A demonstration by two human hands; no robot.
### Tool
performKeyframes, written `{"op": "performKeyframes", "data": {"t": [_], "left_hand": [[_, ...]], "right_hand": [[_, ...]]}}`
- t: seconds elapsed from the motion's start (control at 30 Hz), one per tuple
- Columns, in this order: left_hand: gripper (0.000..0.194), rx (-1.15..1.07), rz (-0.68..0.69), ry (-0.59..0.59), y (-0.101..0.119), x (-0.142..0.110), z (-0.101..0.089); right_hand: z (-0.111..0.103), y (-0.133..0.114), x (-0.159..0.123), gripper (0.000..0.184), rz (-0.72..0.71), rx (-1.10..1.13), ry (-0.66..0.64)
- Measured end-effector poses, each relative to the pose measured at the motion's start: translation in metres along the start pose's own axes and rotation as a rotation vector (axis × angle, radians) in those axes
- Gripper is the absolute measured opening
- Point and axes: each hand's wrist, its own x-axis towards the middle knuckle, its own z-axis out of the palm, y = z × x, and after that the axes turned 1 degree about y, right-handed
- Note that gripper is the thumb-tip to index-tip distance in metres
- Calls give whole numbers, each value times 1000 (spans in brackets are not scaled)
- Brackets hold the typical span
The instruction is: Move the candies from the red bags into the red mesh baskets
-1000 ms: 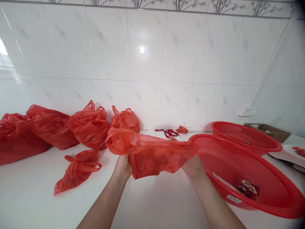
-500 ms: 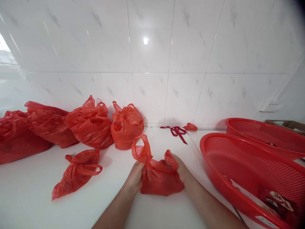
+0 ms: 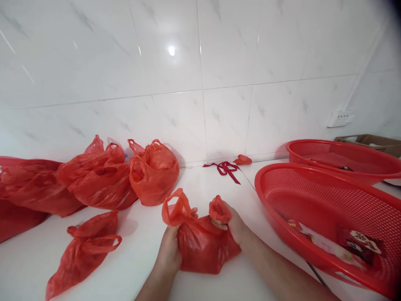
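A small filled red plastic bag point(image 3: 205, 248) is between my two hands at the front middle of the white table. My left hand point(image 3: 171, 246) grips its left side, just below an upright handle loop. Around the bunched right handle my right hand point(image 3: 233, 225) is closed, with its fingertips showing under the gathered plastic. The bag's contents are hidden. To the left lies another red plastic bag point(image 3: 84, 251), knotted, with a loop sticking out to its right.
Full red bags point(image 3: 155, 173) line the wall at the left. A dark red ribbon point(image 3: 225, 168) and a small crumpled red bag point(image 3: 243, 159) lie at the back. On the right stand a large red basket point(image 3: 266, 179) holding packets, another red basket point(image 3: 294, 156) and a brown box point(image 3: 376, 142).
My view has turned to the right. My right hand has closed round the bag's right handle and bunched it; the left hand still holds the left side.
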Motion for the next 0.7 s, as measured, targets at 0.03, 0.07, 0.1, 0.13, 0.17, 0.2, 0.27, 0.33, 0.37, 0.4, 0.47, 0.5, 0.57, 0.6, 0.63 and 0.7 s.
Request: {"op": "performKeyframes", "data": {"t": [0.03,0.07,0.1,0.13,0.17,0.2,0.27,0.33,0.37,0.4,0.47,0.5,0.57,0.6,0.63,0.7], "left_hand": [[23,-3,9,-10,0,-1,0],[22,-5,20,-19,-1,-1,0],[21,-3,34,-30,-2,-2,0],[21,5,45,-42,-4,-2,-1],[23,20,52,-47,-6,-2,-1],[25,45,62,-45,-7,-2,0],[22,124,88,-29,-10,-4,3],[16,233,116,-18,-11,-7,9],[17,295,129,-19,-11,-8,13],[19,355,139,-18,-11,-9,16],[27,461,154,-5,-12,-10,20],[33,506,167,6,-12,-11,20],[42,608,246,51,-14,-10,17],[46,680,331,58,-14,-10,14],[49,772,453,41,-15,-10,10],[58,993,744,-89,-14,-12,4]], "right_hand": [[1,2,0,41,-10,-33,12],[3,3,0,35,-17,-75,27],[4,4,0,30,-21,-120,36],[5,5,0,31,-20,-168,33],[6,5,-1,37,-16,-221,18],[7,4,-2,44,-10,-274,-7],[10,3,-5,56,4,-377,-58],[14,3,-8,66,4,-448,-85],[17,3,-9,68,-6,-463,-101],[19,4,-10,65,-21,-468,-116],[21,7,-8,44,-46,-434,-106],[21,9,-7,30,-45,-399,-72],[17,13,-3,16,-15,-313,51],[15,14,-1,18,8,-272,103],[13,14,0,22,32,-242,140],[9,14,1,27,61,-213,174]]}}
